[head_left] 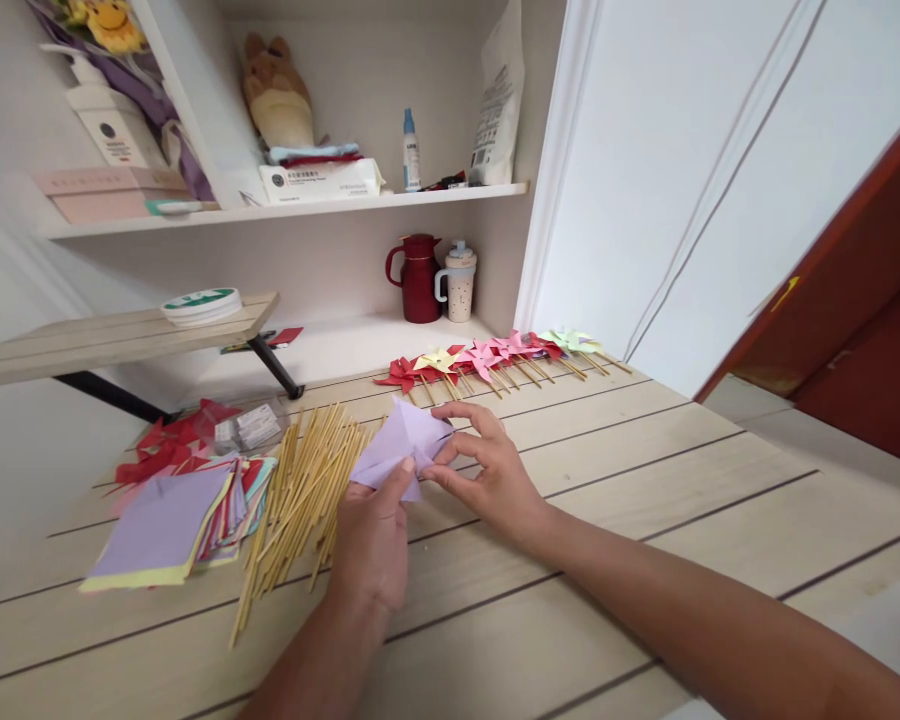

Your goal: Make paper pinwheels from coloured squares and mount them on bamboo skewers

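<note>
A lilac sheet of paper (401,440), partly folded, lies on the pale wooden table (645,480). My left hand (375,535) pinches its near edge between thumb and fingers. My right hand (487,470) pinches a folded flap at the sheet's right side, with its other fingers curled above the paper. A loose bundle of thin wooden sticks (300,500) lies just left of my left hand. A stack of coloured paper squares (172,525), lilac on top, sits further left.
A row of finished paper pinwheels (495,360) on sticks lies along the table's far edge. Red paper scraps (169,440) and a small clear packet (251,428) lie at the far left. Behind are shelves, a dark red jug (418,278), a cup (459,282) and a tilted wooden board (112,335).
</note>
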A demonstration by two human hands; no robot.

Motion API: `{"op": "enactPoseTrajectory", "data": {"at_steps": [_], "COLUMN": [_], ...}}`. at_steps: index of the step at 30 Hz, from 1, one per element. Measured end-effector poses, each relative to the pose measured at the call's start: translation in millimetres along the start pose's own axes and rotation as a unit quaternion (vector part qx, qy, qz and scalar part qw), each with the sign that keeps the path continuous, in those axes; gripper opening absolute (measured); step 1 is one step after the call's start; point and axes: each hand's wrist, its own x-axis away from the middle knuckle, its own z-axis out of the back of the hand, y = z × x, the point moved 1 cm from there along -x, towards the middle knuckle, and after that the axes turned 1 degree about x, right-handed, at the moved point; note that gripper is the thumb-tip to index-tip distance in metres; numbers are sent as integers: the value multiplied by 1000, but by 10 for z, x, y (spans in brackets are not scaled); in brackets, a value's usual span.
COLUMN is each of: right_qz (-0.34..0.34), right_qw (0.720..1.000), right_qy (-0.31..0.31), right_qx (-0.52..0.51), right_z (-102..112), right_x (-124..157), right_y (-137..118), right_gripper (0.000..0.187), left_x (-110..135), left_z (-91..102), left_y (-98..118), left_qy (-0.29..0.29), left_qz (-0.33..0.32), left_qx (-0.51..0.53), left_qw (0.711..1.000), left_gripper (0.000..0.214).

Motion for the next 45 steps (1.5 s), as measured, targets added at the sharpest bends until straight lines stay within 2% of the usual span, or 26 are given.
{"op": "enactPoseTrajectory", "data": {"at_steps": [3, 5, 9, 14, 24, 30, 31, 33, 36, 39, 41, 45], "right_qz": [-6, -17, -49, -84, -84, -69, -63, -67, -122, -200, -242, -279], "right_qw": [1000, 1000, 999, 995, 995, 994, 994, 992, 976, 939, 913, 892], "right_qy": [3, 4, -7, -11, -22, -17, -8, 10, 3, -56, -103, -160], "right_qx": [-2, -2, -15, -54, -51, -79, -85, -105, -183, -275, -310, -318], "right_z": [-2, 0, 7, 11, -11, 22, 45, 100, 161, 177, 172, 160], "right_x": [-1, -4, -15, -31, -20, -43, -61, -106, -177, -220, -224, -204], "right_y": [22, 35, 61, 69, 42, -6, -9, 4, 71, 130, 128, 42], "right_gripper": [16, 17, 20, 20, 21, 14, 16, 34, 70, 87, 83, 49], "left_x": [-12, -8, 20, 32, 35, 4, -2, -11, -9, 5, 12, 6], "left_z": [10, -2, -36, -35, -24, 10, 16, 27, 37, 37, 37, 45], "left_y": [-3, -1, 4, -11, -31, -37, -33, -22, -9, -7, -10, -14], "left_qy": [10, -5, -50, -65, -25, -11, -12, -9, 5, 13, 18, 25], "left_qz": [6, 7, 1, -4, -3, -8, -12, -17, -24, -38, -43, -60], "left_qx": [-21, -21, -6, -17, -15, -30, -34, -47, -83, -130, -158, -215], "left_qw": [1000, 1000, 999, 998, 1000, 999, 999, 999, 996, 991, 986, 974], "left_gripper": [42, 39, 43, 45, 39, 31, 30, 28, 26, 25, 24, 18]}}
